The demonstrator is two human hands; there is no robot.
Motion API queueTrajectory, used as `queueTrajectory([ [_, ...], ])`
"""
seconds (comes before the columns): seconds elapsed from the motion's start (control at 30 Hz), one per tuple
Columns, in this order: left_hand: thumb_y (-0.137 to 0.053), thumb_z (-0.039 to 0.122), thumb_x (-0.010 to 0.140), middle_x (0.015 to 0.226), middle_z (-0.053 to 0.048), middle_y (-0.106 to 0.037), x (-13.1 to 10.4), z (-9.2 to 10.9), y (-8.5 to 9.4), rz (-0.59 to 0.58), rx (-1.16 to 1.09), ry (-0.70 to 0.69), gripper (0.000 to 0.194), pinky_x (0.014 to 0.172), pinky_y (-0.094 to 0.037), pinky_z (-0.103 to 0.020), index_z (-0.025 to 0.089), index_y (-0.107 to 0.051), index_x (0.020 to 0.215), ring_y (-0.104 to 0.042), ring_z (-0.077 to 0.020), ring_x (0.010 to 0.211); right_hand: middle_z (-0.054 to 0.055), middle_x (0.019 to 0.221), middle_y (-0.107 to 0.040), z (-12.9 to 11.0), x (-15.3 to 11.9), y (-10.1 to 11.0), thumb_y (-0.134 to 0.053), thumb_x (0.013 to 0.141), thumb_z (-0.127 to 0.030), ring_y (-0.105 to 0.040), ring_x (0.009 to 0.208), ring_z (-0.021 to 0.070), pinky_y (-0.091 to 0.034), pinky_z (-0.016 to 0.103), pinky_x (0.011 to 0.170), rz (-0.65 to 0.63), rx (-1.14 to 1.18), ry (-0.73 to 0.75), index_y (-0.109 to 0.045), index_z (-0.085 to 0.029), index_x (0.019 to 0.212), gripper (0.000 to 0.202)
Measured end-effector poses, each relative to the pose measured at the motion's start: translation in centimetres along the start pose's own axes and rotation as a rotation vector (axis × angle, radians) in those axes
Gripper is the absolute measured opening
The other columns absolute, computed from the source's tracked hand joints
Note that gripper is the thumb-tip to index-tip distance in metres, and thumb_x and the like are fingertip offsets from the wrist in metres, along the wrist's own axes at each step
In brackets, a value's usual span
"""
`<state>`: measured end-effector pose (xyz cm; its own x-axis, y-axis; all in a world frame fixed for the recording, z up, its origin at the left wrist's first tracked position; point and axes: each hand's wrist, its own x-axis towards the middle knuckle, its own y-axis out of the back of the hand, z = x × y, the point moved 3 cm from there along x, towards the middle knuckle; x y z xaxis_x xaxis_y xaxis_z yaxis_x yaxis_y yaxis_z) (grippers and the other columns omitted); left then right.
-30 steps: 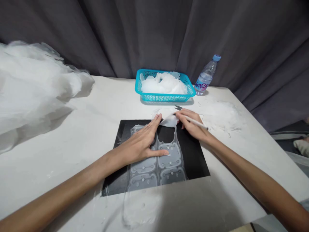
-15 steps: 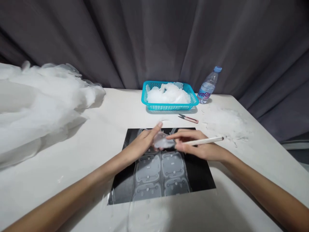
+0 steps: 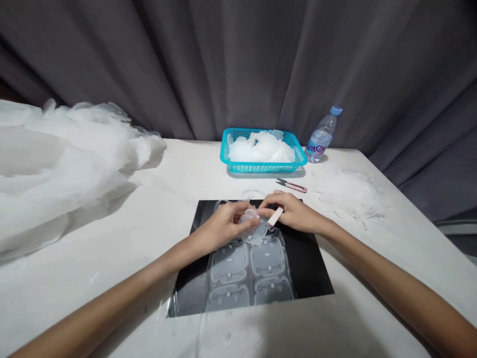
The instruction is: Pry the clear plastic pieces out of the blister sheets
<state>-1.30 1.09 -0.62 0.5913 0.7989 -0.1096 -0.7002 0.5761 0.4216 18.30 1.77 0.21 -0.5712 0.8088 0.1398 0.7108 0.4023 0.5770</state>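
Note:
My left hand (image 3: pixel 225 223) pinches a translucent, rounded silicone-like piece (image 3: pixel 255 232) between thumb and fingers, above a black board (image 3: pixel 307 268). My right hand (image 3: pixel 296 211) is closed around a slim white pen-like tool (image 3: pixel 276 217), its fingertips at the piece's right edge. The tool's far part is hidden by the hand. Below the hands lies a clear molded sheet (image 3: pixel 230 268) with several similar rounded panels. A thin clear strip (image 3: pixel 255 193) curls just beyond the fingers.
A turquoise basket (image 3: pixel 266 169) of white translucent pieces stands at the back, beside a water bottle (image 3: pixel 323 136). Pink-handled thread snips (image 3: pixel 291 186) lie before it. Scraps (image 3: pixel 350 191) are scattered on the right; a big heap of translucent sheets (image 3: pixel 67 159) fills the left.
The tool has swung from pointing right to a steeper angle in my right hand. My left thumb has come down onto the piece, and the piece has tilted to show more of its face.

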Motion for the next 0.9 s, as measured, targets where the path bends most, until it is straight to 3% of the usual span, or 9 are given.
queueTrajectory([
  [0.13,-0.056,0.053,0.101,0.069,0.003,-0.049,-0.2,0.2,-0.1,0.007,0.059,-0.015,0.042,0.056,-0.028,-0.025,0.015,-0.067,0.085,-0.041,-0.0123,0.061,0.003,0.081,-0.073,0.4,0.1,-0.2,-0.076,0.088,-0.031,-0.063,0.076,0.0167,-0.045,0.028,0.073,0.085,0.22,-0.082,-0.08,-0.016,0.083,0.016],
  [0.3,-0.053,0.049,0.105,0.069,0.002,-0.052,-0.3,0.7,-0.1,-0.016,0.125,-0.091,0.043,0.059,-0.033,-0.025,0.016,-0.062,0.079,-0.046,-0.0115,0.063,0.003,0.079,-0.075,0.6,0.0,0.1,-0.08,0.08,-0.035,-0.065,0.075,0.0176,-0.048,0.028,0.072,0.088,0.366,-0.205,-0.078,-0.016,0.076,0.019],
  [0.4,-0.046,0.043,0.11,0.068,0.002,-0.056,-0.6,1.1,-0.4,-0.003,0.286,-0.18,0.043,0.059,-0.038,-0.025,0.016,-0.061,0.079,-0.051,-0.0119,0.06,0.002,0.078,-0.074,0.7,0.0,0.0,-0.073,0.081,-0.027,-0.064,0.074,0.0165,-0.047,0.027,0.071,0.045,0.337,-0.192,-0.075,-0.015,0.079,0.012],
  [0.5,-0.038,0.022,0.111,0.078,-0.005,-0.067,-1.8,2.1,-1.7,0.059,0.649,-0.448,0.034,0.066,-0.05,-0.03,0.015,-0.067,0.095,-0.064,-0.0179,0.068,0.001,0.077,-0.072,1.0,0.0,-0.3,-0.065,0.085,-0.019,-0.063,0.073,0.0161,-0.046,0.026,0.068,0.045,0.102,-0.124,-0.07,-0.017,0.081,0.007],
  [0.6,-0.036,0.001,0.103,0.089,-0.012,-0.075,-4.1,3.4,-3.7,0.147,1.02,-0.782,0.035,0.074,-0.057,-0.036,0.01,-0.067,0.114,-0.071,-0.0242,0.08,0.004,0.082,-0.07,1.6,-0.1,-0.4,-0.062,0.087,-0.012,-0.063,0.081,0.0203,-0.046,0.031,0.077,0.209,-0.293,-0.09,-0.064,-0.019,0.078,0.012],
  [0.67,-0.038,-0.001,0.101,0.089,-0.013,-0.076,-5.6,4.1,-4.7,0.164,1.045,-0.926,0.034,0.075,-0.058,-0.035,0.007,-0.066,0.119,-0.072,-0.0243,0.081,0.009,0.089,-0.069,2.3,-0.2,-0.3,-0.057,0.091,-0.011,-0.062,0.089,0.0243,-0.044,0.036,0.085,0.31,-0.415,-0.107,-0.062,-0.019,0.079,0.015],
  [0.73,-0.039,0.006,0.106,0.084,-0.008,-0.074,-5.9,4.3,-4.6,0.139,0.835,-0.821,0.03,0.071,-0.056,-0.031,0.011,-0.068,0.113,-0.069,-0.0202,0.074,0.011,0.091,-0.068,3.1,-0.2,-0.1,-0.054,0.096,-0.013,-0.061,0.091,0.0263,-0.042,0.039,0.087,0.337,-0.441,-0.124,-0.061,-0.019,0.083,0.017],
  [0.83,-0.045,0.031,0.111,0.068,0.001,-0.061,-4.3,3.1,-2.9,0.069,0.373,-0.33,0.036,0.058,-0.046,-0.025,0.018,-0.066,0.085,-0.056,-0.0126,0.058,0.008,0.093,-0.068,3.5,-0.2,0.8,-0.058,0.1,-0.021,-0.062,0.092,0.0253,-0.043,0.037,0.085,0.328,-0.434,-0.118,-0.064,-0.019,0.091,0.011],
  [0.9,-0.051,0.044,0.108,0.067,0.002,-0.057,-3.1,2.2,-1.7,0.045,0.102,-0.134,0.043,0.054,-0.039,-0.024,0.017,-0.063,0.076,-0.051,-0.0117,0.059,0.007,0.099,-0.069,3.0,-0.4,1.8,-0.06,0.1,-0.027,-0.063,0.094,0.0236,-0.044,0.035,0.083,0.352,-0.362,-0.089,-0.066,-0.02,0.099,0.009],
])
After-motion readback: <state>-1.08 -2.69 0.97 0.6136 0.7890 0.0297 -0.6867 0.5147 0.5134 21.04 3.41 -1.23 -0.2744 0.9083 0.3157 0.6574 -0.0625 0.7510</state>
